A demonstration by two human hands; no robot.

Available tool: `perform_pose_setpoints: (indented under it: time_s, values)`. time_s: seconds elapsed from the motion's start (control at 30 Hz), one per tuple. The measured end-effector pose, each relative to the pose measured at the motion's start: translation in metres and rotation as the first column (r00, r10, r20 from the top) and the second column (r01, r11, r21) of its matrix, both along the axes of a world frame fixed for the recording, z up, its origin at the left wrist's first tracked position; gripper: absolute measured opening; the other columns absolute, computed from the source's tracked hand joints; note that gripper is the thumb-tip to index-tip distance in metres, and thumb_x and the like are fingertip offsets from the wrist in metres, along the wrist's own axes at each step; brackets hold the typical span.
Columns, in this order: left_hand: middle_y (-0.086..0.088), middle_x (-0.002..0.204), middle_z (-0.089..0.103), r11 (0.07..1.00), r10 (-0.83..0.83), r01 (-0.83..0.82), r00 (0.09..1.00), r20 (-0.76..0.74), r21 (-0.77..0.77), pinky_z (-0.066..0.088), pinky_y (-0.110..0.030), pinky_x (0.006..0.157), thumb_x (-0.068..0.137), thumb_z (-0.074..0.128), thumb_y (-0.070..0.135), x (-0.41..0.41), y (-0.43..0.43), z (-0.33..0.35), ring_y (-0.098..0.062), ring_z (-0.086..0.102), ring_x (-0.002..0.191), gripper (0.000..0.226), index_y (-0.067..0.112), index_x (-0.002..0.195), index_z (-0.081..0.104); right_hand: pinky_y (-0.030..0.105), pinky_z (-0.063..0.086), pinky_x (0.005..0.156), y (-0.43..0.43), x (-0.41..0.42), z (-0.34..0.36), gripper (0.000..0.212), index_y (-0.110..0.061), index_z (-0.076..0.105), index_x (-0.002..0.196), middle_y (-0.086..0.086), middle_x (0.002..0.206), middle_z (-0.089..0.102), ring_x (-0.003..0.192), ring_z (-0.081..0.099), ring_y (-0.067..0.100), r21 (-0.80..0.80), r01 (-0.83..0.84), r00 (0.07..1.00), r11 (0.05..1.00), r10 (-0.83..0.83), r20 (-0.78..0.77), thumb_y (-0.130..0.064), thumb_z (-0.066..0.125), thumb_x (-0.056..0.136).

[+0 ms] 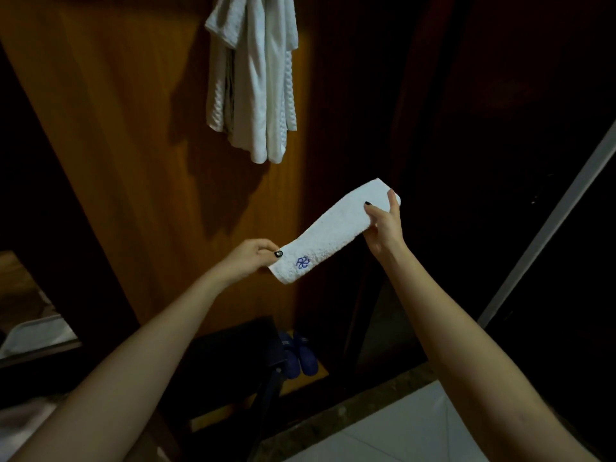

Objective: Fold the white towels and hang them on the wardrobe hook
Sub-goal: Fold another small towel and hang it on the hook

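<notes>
A small white towel, folded into a long narrow strip with a blue embroidered emblem near its lower end, is stretched in the air between both hands. My left hand pinches its lower left end. My right hand grips its upper right end, thumb on top. Above them several white towels hang against the wooden wardrobe panel; the hook itself is out of view above the frame.
A pair of blue slippers sits on the wardrobe floor beside a dark stand. White floor tiles lie at the bottom right. A pale metal bar slants along the right. A white item lies at the left edge.
</notes>
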State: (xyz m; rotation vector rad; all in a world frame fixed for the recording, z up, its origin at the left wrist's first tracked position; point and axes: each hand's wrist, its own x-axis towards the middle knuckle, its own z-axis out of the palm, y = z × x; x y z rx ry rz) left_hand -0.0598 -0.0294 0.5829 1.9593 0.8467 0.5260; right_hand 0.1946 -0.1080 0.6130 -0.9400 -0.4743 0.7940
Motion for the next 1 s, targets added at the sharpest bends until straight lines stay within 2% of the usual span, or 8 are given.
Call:
perform_pose_setpoints:
  time_s: [0.17,0.33,0.43,0.5,0.57,0.63,0.73,1.0]
  values:
    - [0.012,0.06,0.059,0.99,-0.017,0.027,0.997,0.071,-0.139,0.038,-0.016,0.057,0.087,0.063,0.005,0.012,-0.014,-0.026,-0.002,0.051,0.058,0.012,0.016,0.082,0.064,0.032,0.059,0.072,-0.003,0.0,0.014,0.073,-0.03,0.021,0.153,0.009,0.124,0.053,0.104,0.064,0.027,0.007,-0.072,0.992,0.997,0.071,0.101,0.006,0.048,0.095]
    - [0.009,0.055,0.055,0.985,-0.097,0.116,0.983,0.155,-0.125,0.036,-0.013,0.055,0.081,0.074,0.015,0.022,-0.026,-0.026,-0.001,0.044,0.05,0.012,0.019,0.073,0.066,0.034,0.059,0.071,-0.013,0.002,0.037,0.074,-0.036,0.031,0.148,0.007,0.131,0.051,0.102,0.067,0.026,-0.037,-0.126,0.964,0.991,0.132,0.232,0.007,0.051,0.092]
    - [0.01,0.095,0.064,0.986,-0.144,0.155,0.978,0.152,-0.063,0.04,-0.02,0.079,0.082,0.073,0.017,0.029,-0.029,-0.024,0.003,0.055,0.083,0.014,0.023,0.071,0.067,0.033,0.059,0.068,-0.018,0.002,0.049,0.072,-0.035,0.034,0.146,0.005,0.128,0.055,0.09,0.07,0.022,-0.024,-0.147,0.946,0.989,0.148,0.288,0.008,0.052,0.091]
    - [0.01,0.134,0.04,0.986,-0.154,0.161,0.982,0.108,-0.054,0.03,-0.029,0.1,0.083,0.071,0.015,0.033,-0.028,-0.022,-0.003,0.036,0.121,0.017,0.023,0.07,0.063,0.032,0.059,0.067,-0.021,0.0,0.055,0.07,-0.034,0.035,0.146,0.007,0.125,0.058,0.085,0.071,0.02,-0.016,-0.161,0.935,0.987,0.158,0.318,0.007,0.052,0.091]
    - [0.011,0.137,0.034,0.973,-0.21,0.216,0.975,0.079,-0.078,0.024,-0.035,0.108,0.083,0.071,0.016,0.036,-0.027,-0.019,-0.003,0.025,0.127,0.021,0.024,0.068,0.059,0.029,0.058,0.061,-0.023,-0.001,0.06,0.069,-0.033,0.034,0.147,0.014,0.122,0.06,0.076,0.07,0.017,-0.015,-0.176,0.926,0.984,0.171,0.336,0.005,0.052,0.092]
    - [0.014,0.104,0.059,0.937,-0.291,0.312,0.946,0.145,-0.159,0.041,-0.028,0.088,0.079,0.07,0.019,0.038,-0.029,-0.014,0.002,0.052,0.1,0.019,0.023,0.066,0.056,0.026,0.055,0.055,-0.025,-0.002,0.064,0.067,-0.033,0.034,0.147,0.019,0.121,0.06,0.068,0.068,0.014,-0.013,-0.178,0.921,0.984,0.171,0.349,0.004,0.051,0.093]
    - [0.01,0.06,0.054,0.88,-0.301,0.368,0.921,0.248,-0.3,0.037,-0.012,0.052,0.084,0.066,0.008,0.039,-0.032,-0.011,-0.001,0.049,0.056,0.021,0.015,0.068,0.054,0.027,0.056,0.057,-0.026,0.001,0.07,0.065,-0.033,0.037,0.145,0.017,0.117,0.062,0.069,0.069,0.015,0.016,-0.158,0.932,0.987,0.144,0.332,0.004,0.052,0.093]
    - [0.007,0.064,0.056,0.987,0.033,0.019,0.948,0.316,-0.16,0.041,-0.013,0.049,0.091,0.053,-0.001,0.014,0.008,0.005,0.0,0.051,0.054,0.022,0.016,0.076,0.055,0.032,0.057,0.065,-0.023,0.007,0.071,0.079,-0.032,0.032,0.15,-0.005,0.121,0.056,0.09,0.069,0.02,0.034,-0.033,0.973,0.999,0.024,0.23,0.008,0.059,0.087]
